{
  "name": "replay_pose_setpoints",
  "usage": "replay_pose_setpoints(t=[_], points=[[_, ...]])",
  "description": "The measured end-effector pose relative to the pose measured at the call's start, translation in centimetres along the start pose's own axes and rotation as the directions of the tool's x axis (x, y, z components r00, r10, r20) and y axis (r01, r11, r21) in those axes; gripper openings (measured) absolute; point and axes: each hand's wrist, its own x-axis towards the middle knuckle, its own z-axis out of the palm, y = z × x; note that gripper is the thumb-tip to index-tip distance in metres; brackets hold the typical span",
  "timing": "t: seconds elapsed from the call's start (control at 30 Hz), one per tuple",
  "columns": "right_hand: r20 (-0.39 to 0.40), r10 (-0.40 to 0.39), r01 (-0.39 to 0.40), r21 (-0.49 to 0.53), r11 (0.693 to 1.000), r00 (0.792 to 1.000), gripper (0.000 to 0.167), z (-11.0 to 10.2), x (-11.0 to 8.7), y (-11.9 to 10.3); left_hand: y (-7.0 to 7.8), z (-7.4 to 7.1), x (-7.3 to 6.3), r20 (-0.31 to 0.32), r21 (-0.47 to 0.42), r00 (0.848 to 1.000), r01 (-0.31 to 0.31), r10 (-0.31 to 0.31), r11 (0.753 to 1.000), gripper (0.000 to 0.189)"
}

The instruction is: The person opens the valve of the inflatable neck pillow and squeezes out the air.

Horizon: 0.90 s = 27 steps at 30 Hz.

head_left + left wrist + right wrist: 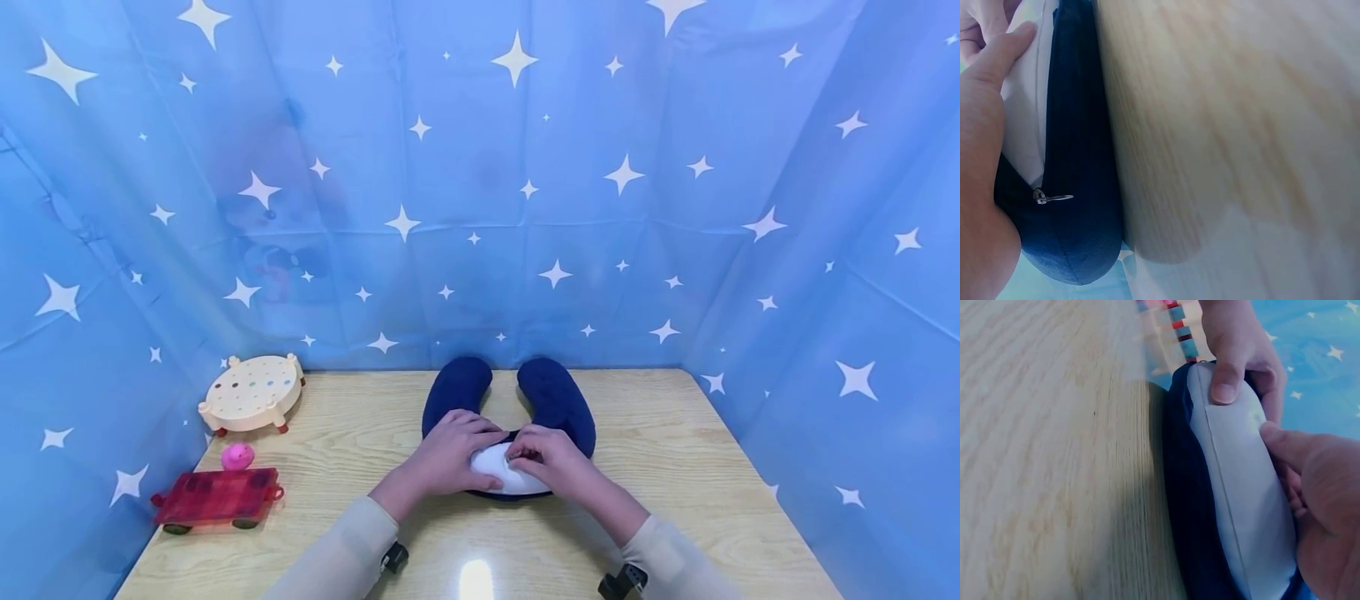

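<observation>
A dark blue U-shaped neck pillow [557, 398] lies on the table with its curved middle toward me. Its cover is unzipped there, and the white inner cushion [491, 461] bulges through the long opening. A small metal zipper pull [1054, 197] sits at one end of the gap. My left hand [452, 454] grips the pillow from the left, thumb on the white cushion and fingers over the far side. From the right, my right hand [553, 458] pinches the white cushion near its upper edge, thumb against the fabric and fingers curled.
On the table's left side stand a round cream pegged board [253, 392] on short legs, a small pink toy [237, 456] and a red see-through toy cart [221, 496]. A blue star-patterned curtain [480, 167] closes off the back and sides of the wooden table [675, 500].
</observation>
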Motion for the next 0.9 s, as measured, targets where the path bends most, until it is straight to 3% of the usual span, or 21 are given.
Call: replay_pose_setpoints(t=[0.33,0.63,0.9], points=[[0.038,0.022,-0.025,0.072,0.997,0.999,0.011,-0.25,-0.12,0.26,0.02,0.01,0.01,0.012,-0.001,1.0,0.005,-0.005,1.0,0.081],[0.031,-0.036,0.035,0.053,0.998,0.999,0.005,-0.08,-0.34,0.34,0.01,0.03,0.04,0.003,-0.007,1.0,-0.001,0.001,1.0,0.08],[0.032,-0.009,0.008,0.056,0.998,0.999,0.011,0.26,-0.45,0.36,-0.01,0.13,0.01,0.003,-0.01,1.0,-0.003,0.003,1.0,0.08]])
